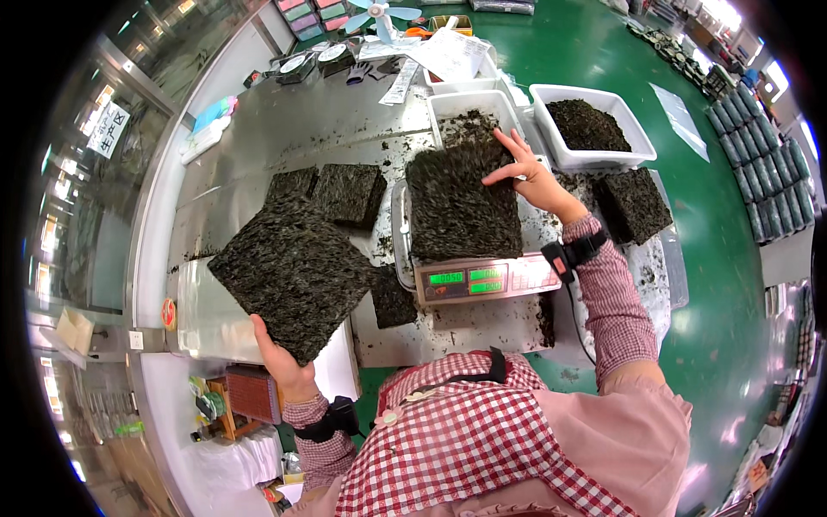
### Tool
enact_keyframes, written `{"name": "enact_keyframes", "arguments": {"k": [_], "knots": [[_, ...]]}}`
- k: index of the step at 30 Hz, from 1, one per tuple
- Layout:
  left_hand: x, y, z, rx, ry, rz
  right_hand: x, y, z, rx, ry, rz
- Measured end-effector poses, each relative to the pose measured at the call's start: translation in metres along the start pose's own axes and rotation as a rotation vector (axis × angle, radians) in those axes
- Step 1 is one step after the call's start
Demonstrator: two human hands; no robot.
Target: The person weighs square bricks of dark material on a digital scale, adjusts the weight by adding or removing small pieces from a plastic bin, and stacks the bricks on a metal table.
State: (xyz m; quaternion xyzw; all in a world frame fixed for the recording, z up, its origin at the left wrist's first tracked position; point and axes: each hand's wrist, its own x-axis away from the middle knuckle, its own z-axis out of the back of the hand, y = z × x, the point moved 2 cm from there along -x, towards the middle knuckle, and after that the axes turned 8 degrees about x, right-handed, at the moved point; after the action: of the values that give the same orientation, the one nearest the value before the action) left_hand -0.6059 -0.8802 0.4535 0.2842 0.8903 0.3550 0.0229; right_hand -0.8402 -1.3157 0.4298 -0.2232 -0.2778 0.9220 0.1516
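At left, my left hand [289,370] grips the near corner of a dark square of dried seaweed sheets [297,267], held tilted above the table. My right hand [534,179] has its fingers spread, with the tips at the far right edge of another square of dried seaweed [465,207]. That square covers most of the pan of a digital scale [491,280], whose green display faces me. Two thick seaweed stacks, a nearer one [349,194] and one partly hidden behind the held square [291,185], sit beyond it. A smaller seaweed piece [394,299] lies left of the scale.
White tubs with seaweed scraps, one behind the scale [439,105] and one to its right [642,153], stand at the back. Another seaweed stack [633,207] is by my right forearm. Papers [452,53] and a small fan [379,13] are farther off.
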Motion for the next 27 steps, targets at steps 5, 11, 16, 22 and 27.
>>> {"name": "enact_keyframes", "arguments": {"k": [5, 11, 16, 22, 27], "knots": [[0.005, -0.012, -0.015, 0.042, -0.033, 0.103, -0.009, -0.014, 0.007, 0.073, 0.152, -0.178], [0.012, -0.035, -0.043, -0.212, -0.236, -0.028, 0.005, -0.194, -0.058, -0.291, 0.184, 0.168], [0.021, -0.046, -0.051, -0.485, -0.378, -0.105, 0.022, -0.259, -0.107, -0.314, 0.203, 0.088], [-0.001, -0.025, -0.001, -0.442, -0.075, -0.097, 0.031, -0.211, -0.085, -0.413, 0.321, -0.170], [-0.046, -0.018, 0.102, -0.680, 0.119, -0.216, 0.043, -0.108, -0.052, -0.426, 0.535, -0.600]]}}
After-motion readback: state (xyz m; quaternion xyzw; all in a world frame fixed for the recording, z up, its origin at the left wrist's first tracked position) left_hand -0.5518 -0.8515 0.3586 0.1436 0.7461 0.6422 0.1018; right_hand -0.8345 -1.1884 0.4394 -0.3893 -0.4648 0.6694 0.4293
